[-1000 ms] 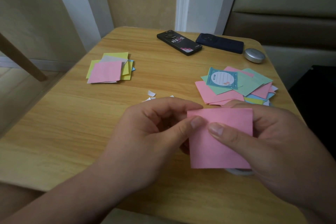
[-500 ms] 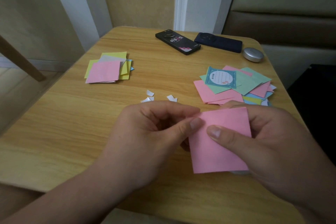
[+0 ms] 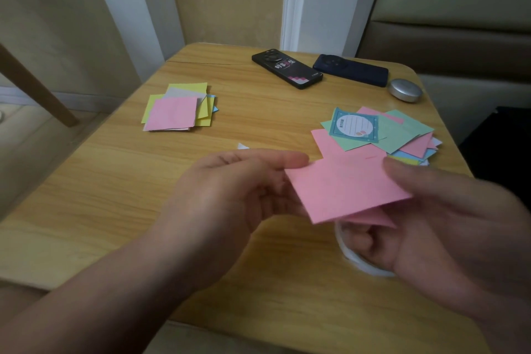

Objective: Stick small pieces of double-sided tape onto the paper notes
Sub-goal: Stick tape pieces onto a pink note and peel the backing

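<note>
My left hand (image 3: pixel 230 195) pinches the left corner of a pink paper note (image 3: pixel 344 190) and holds it tilted above the table. My right hand (image 3: pixel 459 224) is blurred at the note's right edge, thumb above the paper. Its lower fingers curl round a white roll of double-sided tape (image 3: pixel 356 261) under the note. A second pink edge (image 3: pixel 373 218) shows below the note. A loose pile of pink, green and blue notes (image 3: pixel 402 132) lies behind at the right. A neater pile topped with pink (image 3: pixel 175 112) lies at the left.
A white scrap of tape backing (image 3: pixel 242 146) lies just beyond my left hand on the wooden table (image 3: pixel 115 181). Two dark phones (image 3: pixel 287 72) (image 3: pixel 350 70) and a round silver tin (image 3: pixel 405 90) sit along the far edge. A sofa stands at the right.
The pink note has turned from facing me to lying flatter and tilted. My right thumb has come off its face and moved right, uncovering the tape roll.
</note>
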{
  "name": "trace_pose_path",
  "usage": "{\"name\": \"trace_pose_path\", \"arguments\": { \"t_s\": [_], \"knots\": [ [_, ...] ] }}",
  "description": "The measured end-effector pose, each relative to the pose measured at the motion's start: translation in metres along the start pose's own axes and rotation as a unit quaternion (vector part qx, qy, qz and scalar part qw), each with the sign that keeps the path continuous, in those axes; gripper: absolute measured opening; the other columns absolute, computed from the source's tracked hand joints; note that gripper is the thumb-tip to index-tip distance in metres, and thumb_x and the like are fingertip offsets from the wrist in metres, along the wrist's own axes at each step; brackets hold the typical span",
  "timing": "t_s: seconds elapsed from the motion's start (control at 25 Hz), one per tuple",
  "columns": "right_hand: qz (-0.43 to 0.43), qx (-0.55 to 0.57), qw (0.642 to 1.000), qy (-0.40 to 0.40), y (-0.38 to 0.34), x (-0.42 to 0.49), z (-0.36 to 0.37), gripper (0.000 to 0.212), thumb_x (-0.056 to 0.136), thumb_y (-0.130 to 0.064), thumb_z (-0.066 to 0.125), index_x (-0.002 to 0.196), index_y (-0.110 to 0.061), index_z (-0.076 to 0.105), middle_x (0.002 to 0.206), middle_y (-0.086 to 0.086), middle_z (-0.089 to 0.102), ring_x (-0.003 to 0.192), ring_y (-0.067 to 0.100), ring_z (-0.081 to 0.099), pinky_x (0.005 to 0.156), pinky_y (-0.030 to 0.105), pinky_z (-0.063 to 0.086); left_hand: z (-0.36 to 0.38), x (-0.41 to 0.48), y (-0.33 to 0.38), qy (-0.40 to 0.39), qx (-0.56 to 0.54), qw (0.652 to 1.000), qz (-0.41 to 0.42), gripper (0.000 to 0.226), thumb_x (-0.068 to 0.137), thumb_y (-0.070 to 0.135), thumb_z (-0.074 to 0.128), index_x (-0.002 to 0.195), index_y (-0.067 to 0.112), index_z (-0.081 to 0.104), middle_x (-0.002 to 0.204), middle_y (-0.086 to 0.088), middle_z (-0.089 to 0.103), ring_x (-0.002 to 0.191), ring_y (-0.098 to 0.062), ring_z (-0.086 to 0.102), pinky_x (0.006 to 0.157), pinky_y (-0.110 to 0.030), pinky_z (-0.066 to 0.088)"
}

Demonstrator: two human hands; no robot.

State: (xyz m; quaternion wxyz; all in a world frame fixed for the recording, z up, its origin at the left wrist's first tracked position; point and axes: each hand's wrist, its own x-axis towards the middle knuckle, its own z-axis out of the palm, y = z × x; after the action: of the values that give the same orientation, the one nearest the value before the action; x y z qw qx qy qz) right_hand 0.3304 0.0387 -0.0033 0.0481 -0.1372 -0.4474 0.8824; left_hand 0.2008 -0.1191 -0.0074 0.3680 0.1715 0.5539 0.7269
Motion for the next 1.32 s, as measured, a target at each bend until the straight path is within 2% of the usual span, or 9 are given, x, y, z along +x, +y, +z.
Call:
{"name": "trace_pose_path", "arguments": {
  "t_s": [0.16,0.28,0.44,0.56,0.64,0.76,0.84,1.04,1.32],
  "knots": [
    [0.001,-0.001,0.998,-0.067,-0.004,0.009,-0.016,0.048,0.076,-0.039,0.077,0.110,-0.005,0.070,0.088,0.009,0.058,0.068,0.015,0.053,0.058,0.030,0.048,-0.009,-0.004,0.006,-0.026,0.247,0.966,0.073,0.016,0.077,0.020,0.079,0.093,0.020,0.080,0.078,-0.003,0.078,0.078,-0.016,0.076,0.078,-0.029,0.059],
    [-0.046,-0.134,0.987,-0.074,-0.007,0.007,-0.018,0.048,0.082,-0.028,0.074,0.124,-0.006,0.065,0.093,0.020,0.057,0.069,0.017,0.053,0.059,0.028,0.048,-0.011,-0.007,0.000,-0.007,0.356,0.923,0.149,0.013,0.083,0.036,0.069,0.075,0.030,0.078,0.065,0.008,0.073,0.062,-0.008,0.070,0.062,-0.020,0.054],
    [-0.205,-0.438,0.873,0.061,-0.005,-0.007,-0.008,0.035,0.070,-0.037,0.077,0.104,-0.025,0.076,0.066,0.017,0.059,0.057,0.028,0.055,0.051,0.031,0.048,-0.014,-0.005,-0.007,-0.033,0.437,0.874,0.212,0.027,0.091,0.045,0.062,0.078,0.024,0.072,0.064,0.006,0.057,0.060,-0.010,0.053,0.054,-0.023,0.043],
    [-0.221,-0.486,0.840,0.100,-0.005,-0.007,-0.004,0.028,0.073,-0.050,0.071,0.097,-0.036,0.078,0.077,0.014,0.071,0.074,0.036,0.067,0.063,0.047,0.057,-0.013,-0.006,-0.005,-0.056,0.401,0.897,0.179,0.031,0.088,0.047,0.058,0.081,0.021,0.073,0.063,0.007,0.052,0.060,-0.005,0.047,0.058,-0.023,0.039],
    [-0.227,-0.497,0.830,0.111,-0.007,-0.008,0.001,0.025,0.076,-0.055,0.071,0.089,-0.035,0.079,0.087,0.000,0.072,0.081,0.016,0.069,0.066,0.034,0.057,-0.011,-0.009,-0.004,-0.083,0.382,0.908,0.153,0.033,0.089,0.046,0.056,0.078,0.017,0.067,0.063,0.003,0.049,0.058,-0.006,0.044,0.057,-0.027,0.039],
    [-0.187,-0.475,0.846,0.150,-0.006,-0.006,0.009,0.027,0.067,-0.055,0.070,0.085,-0.036,0.077,0.101,-0.019,0.067,0.095,-0.006,0.063,0.068,0.019,0.055,-0.008,-0.013,-0.005,-0.117,0.371,0.908,0.156,0.036,0.092,0.041,0.054,0.072,0.012,0.051,0.063,0.000,0.043,0.057,-0.008,0.042,0.054,-0.029,0.039],
    [-0.138,-0.437,0.875,0.157,-0.004,-0.006,0.010,0.036,0.061,-0.056,0.074,0.093,-0.040,0.076,0.106,-0.024,0.069,0.097,-0.007,0.064,0.078,0.030,0.058,-0.008,-0.014,-0.007,-0.116,0.362,0.909,0.169,0.037,0.093,0.043,0.055,0.072,0.012,0.052,0.064,0.001,0.045,0.058,-0.008,0.043,0.054,-0.029,0.039],
    [-0.077,-0.337,0.934,0.087,0.000,-0.006,0.010,0.049,0.054,-0.049,0.082,0.101,-0.035,0.077,0.093,0.004,0.077,0.090,0.022,0.074,0.086,0.058,0.056,-0.007,-0.012,-0.010,-0.091,0.374,0.897,0.218,0.034,0.094,0.047,0.052,0.072,0.021,0.055,0.064,0.007,0.048,0.062,-0.010,0.046,0.058,-0.028,0.038],
    [-0.074,-0.385,0.920,0.025,-0.008,-0.013,0.017,0.061,0.049,-0.050,0.082,0.109,-0.049,0.070,0.106,-0.013,0.073,0.091,0.006,0.071,0.064,0.022,0.059,-0.006,-0.012,-0.010,-0.134,0.399,0.876,0.236,0.035,0.099,0.042,0.049,0.073,0.019,0.051,0.066,0.011,0.046,0.064,-0.009,0.047,0.058,-0.022,0.035]
  ]
}}
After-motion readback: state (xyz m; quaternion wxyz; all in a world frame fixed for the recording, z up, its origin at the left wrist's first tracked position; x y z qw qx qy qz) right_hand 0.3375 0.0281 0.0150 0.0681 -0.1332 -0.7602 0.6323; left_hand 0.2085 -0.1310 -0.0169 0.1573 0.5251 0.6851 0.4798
